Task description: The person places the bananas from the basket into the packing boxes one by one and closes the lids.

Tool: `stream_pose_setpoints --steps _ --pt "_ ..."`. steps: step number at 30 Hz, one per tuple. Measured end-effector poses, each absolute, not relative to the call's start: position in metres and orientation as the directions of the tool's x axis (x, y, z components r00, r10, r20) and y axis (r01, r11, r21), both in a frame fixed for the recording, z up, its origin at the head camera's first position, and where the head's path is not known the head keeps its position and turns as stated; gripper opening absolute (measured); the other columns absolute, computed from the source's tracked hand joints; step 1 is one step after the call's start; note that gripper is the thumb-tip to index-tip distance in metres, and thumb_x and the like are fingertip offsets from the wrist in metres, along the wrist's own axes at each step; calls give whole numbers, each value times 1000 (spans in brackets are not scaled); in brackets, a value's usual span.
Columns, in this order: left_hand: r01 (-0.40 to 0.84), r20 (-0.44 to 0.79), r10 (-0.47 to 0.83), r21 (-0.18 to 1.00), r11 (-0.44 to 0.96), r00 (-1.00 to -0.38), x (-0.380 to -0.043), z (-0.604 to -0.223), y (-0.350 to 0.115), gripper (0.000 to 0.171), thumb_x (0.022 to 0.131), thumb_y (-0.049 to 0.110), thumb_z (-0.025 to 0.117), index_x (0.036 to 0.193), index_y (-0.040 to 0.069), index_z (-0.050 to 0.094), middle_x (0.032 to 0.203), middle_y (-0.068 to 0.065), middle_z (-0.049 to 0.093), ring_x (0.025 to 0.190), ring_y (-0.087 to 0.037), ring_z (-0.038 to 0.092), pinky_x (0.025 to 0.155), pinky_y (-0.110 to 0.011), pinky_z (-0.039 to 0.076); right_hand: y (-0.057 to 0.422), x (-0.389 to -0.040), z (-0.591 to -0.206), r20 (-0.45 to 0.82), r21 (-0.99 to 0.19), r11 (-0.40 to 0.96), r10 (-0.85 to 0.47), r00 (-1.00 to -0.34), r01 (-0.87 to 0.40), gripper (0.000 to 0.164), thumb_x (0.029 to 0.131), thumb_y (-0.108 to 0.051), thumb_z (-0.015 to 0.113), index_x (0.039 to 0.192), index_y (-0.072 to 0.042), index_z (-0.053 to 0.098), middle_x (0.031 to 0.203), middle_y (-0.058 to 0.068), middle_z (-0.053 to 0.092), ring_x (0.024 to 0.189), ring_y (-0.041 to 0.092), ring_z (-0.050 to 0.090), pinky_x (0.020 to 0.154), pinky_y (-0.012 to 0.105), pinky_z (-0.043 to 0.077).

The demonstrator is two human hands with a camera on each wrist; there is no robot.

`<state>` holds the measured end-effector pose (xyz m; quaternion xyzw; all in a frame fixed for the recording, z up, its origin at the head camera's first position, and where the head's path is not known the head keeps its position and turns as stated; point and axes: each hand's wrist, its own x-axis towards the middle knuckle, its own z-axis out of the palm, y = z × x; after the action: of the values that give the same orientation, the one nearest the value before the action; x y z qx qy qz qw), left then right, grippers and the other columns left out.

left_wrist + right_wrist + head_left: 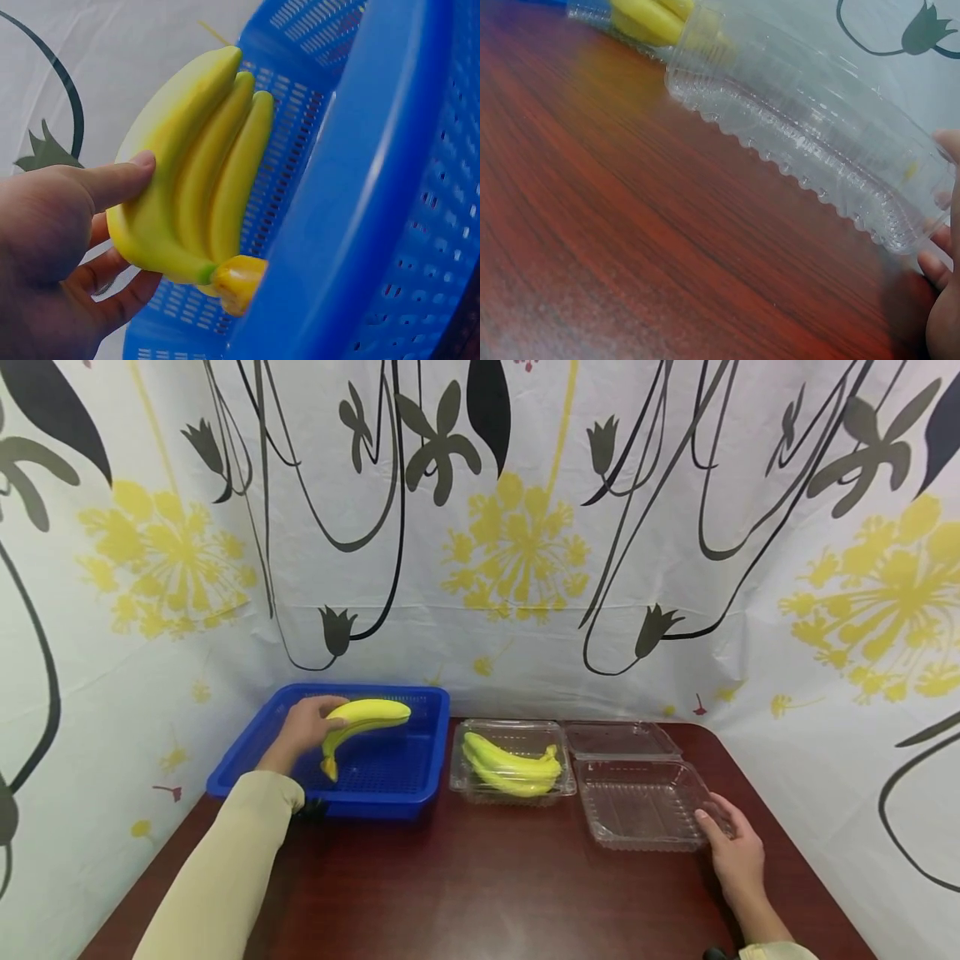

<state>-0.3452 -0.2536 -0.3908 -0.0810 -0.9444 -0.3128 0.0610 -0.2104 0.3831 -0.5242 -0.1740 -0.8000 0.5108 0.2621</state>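
Observation:
My left hand (306, 727) grips a bunch of bananas (196, 176) by its side, thumb on the near face and fingers behind. In the left wrist view three bananas show, joined at a yellow-brown stem that hangs down by the rim of the blue basket (384, 797). In the head view the bunch is over this basket. On the right, my right hand (738, 852) holds the right side of a clear plastic clamshell box (645, 806), thumb at the rim and fingers along the outer wall. Its lid (622, 741) lies folded back behind it, and no fruit shows inside.
Between basket and open box stands a lidded clear box (459, 781) with another bunch of bananas (510, 766) inside. All of it rests on a dark red wooden table (480, 893). A patterned white curtain (420, 577) hangs close behind and along both sides.

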Motion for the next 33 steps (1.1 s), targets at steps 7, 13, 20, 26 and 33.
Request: stream_pose_setpoints --steps 7,13,20,26,33 --pt "242 240 118 593 768 -964 -334 -387 -246 41 95 19 64 133 2 58 128 -25 55 113 -43 52 89 -55 45 383 -209 -524 236 -912 409 541 -808 8 50 93 -28 68 138 -9 54 116 -9 61 91 -11 51 69 6 43" --pt "286 292 122 627 725 -949 -329 -383 -235 41 95 20 66 133 5 59 121 -21 57 104 -39 59 81 -49 51 384 -209 -527 246 -914 405 546 -801 -5 50 93 -28 68 138 -10 55 113 -15 61 90 -10 53 69 7 43" --pt "302 308 116 670 678 -944 -320 -370 -214 41 94 22 66 133 9 59 119 -17 56 99 -34 62 75 -45 53 384 -210 -528 261 -914 404 541 -799 -25 50 93 -25 69 138 -10 55 111 -19 60 89 -10 53 68 7 43" --pt "325 320 134 674 663 -938 -312 -364 -194 42 94 27 67 133 13 60 117 -12 59 99 -29 60 74 -42 53 385 -209 -529 274 -901 434 540 -796 -15 50 93 -27 68 138 -11 55 111 -22 60 88 -11 53 67 7 42" --pt "380 362 157 705 599 -919 -303 -365 -173 39 92 26 69 129 15 63 110 -7 61 95 -25 60 69 -37 52 383 -208 -527 279 -888 461 543 -792 3 49 92 -28 69 137 -12 56 112 -20 60 88 -12 52 69 6 40"
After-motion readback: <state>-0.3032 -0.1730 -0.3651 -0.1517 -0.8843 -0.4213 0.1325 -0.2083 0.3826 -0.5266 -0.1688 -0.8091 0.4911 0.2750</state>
